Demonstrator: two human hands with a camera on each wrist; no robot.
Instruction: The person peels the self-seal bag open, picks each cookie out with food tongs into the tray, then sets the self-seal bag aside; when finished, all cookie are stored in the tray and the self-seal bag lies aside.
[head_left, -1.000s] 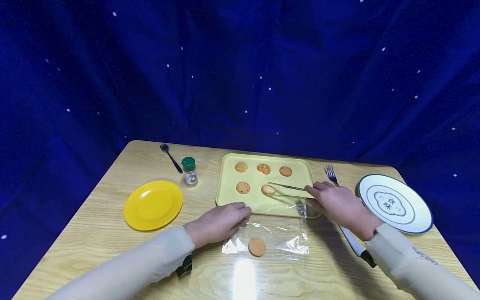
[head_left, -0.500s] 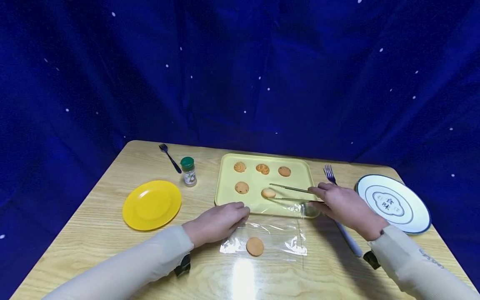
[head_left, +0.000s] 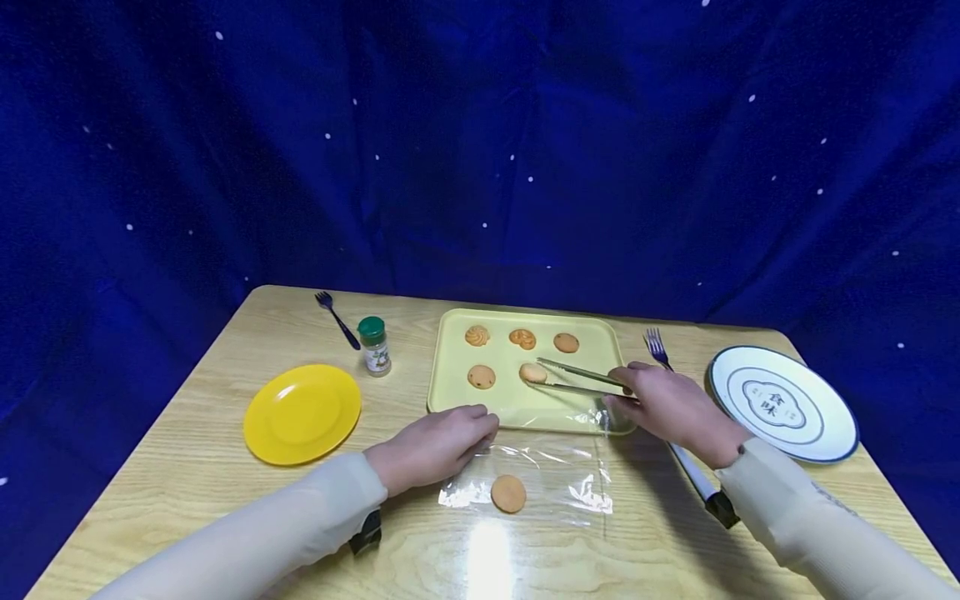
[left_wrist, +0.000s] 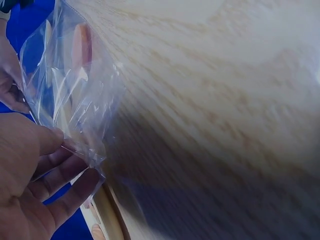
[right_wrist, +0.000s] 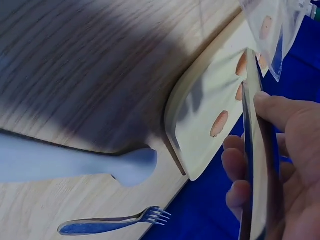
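My left hand (head_left: 442, 444) pinches the edge of a clear plastic bag (left_wrist: 82, 95), which lies in front of the pale yellow tray (head_left: 452, 400). A round cookie (head_left: 508, 493) shows in the bag. My right hand (head_left: 670, 406) holds metal tongs (right_wrist: 259, 165) over the tray's right side, thumb on one arm. Their spread tips stand on either side of an oval cookie (head_left: 533, 373) in the tray's front row; whether both touch it I cannot tell. Several other cookies lie apart on the tray, among them a swirled cookie (head_left: 477, 335) and a dotted cookie (head_left: 482, 377).
To the left are a yellow plate (head_left: 302, 414), a green-capped shaker (head_left: 374, 347) and a dark fork (head_left: 337, 320). A white plate (head_left: 783, 404) stands on the right. Near it lie a metal fork (right_wrist: 115, 223) and a pale long utensil (right_wrist: 65, 159), its kind unclear.
The tongs first slid back a little from the oval cookie, then moved left so their tips flank it again. That cookie has shifted slightly away from me. My left hand stays put.
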